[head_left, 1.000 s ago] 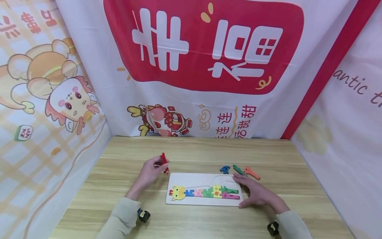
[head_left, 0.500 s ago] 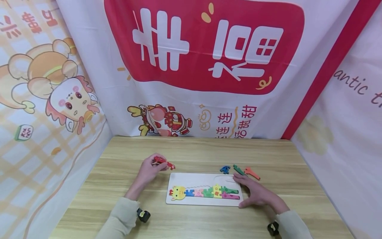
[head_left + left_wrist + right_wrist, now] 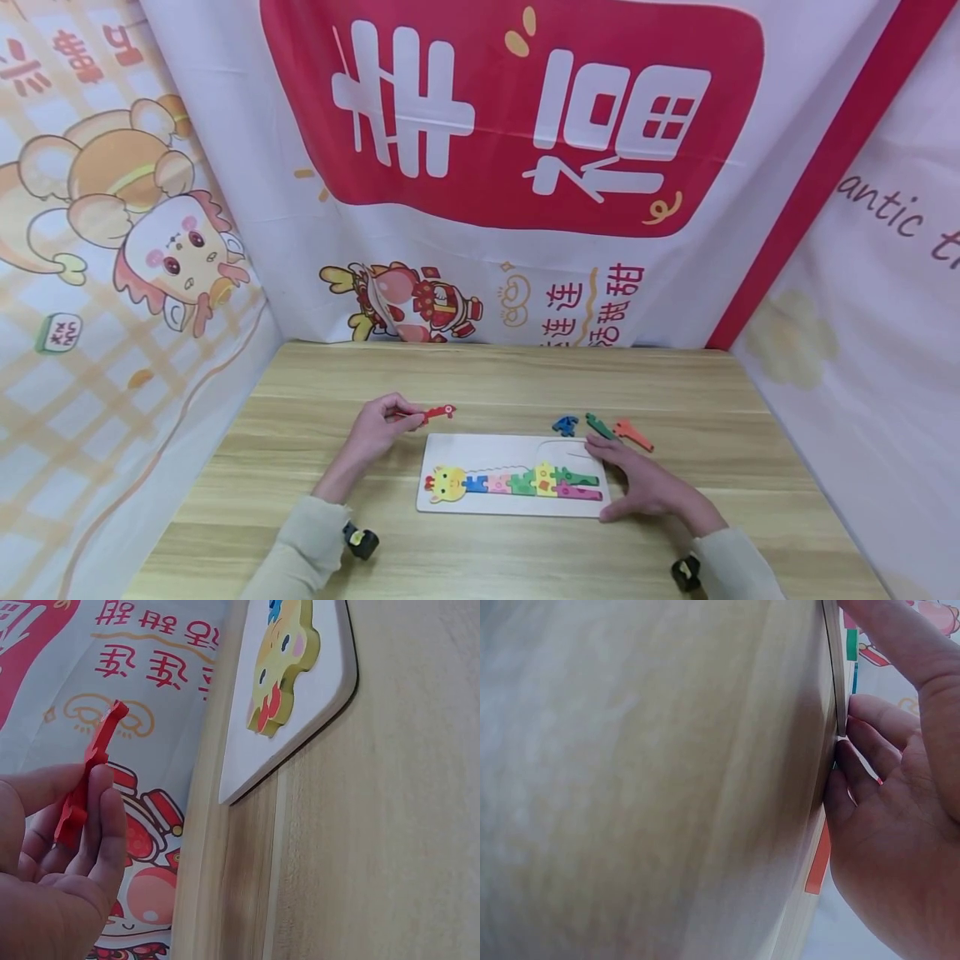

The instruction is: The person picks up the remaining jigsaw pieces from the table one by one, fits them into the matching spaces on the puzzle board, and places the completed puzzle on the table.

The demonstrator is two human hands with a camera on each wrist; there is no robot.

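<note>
My left hand [image 3: 377,427] pinches a thin red puzzle piece [image 3: 438,412] between thumb and fingers, off the table beyond the board's left end. The left wrist view shows this red piece [image 3: 91,769] tilted, its lower part among the fingers [image 3: 111,825]. A white puzzle board [image 3: 480,450] lies flat, with a giraffe's yellow head [image 3: 447,485] and several coloured body and leg pieces set in a row. My right hand [image 3: 648,482] rests spread at the board's right end, thumb by the near corner, fingertips at the far one; in the right wrist view its fingers [image 3: 885,720] touch the edge.
Behind the board's right end lie loose pieces: a blue one [image 3: 566,426], a green one [image 3: 600,426] and an orange one [image 3: 634,435]. The wooden table [image 3: 495,558] meets printed cloth walls [image 3: 480,283] at the back and both sides.
The red piece turned in my left hand from upright to pointing right toward the board. The right hand and the board stayed in place.
</note>
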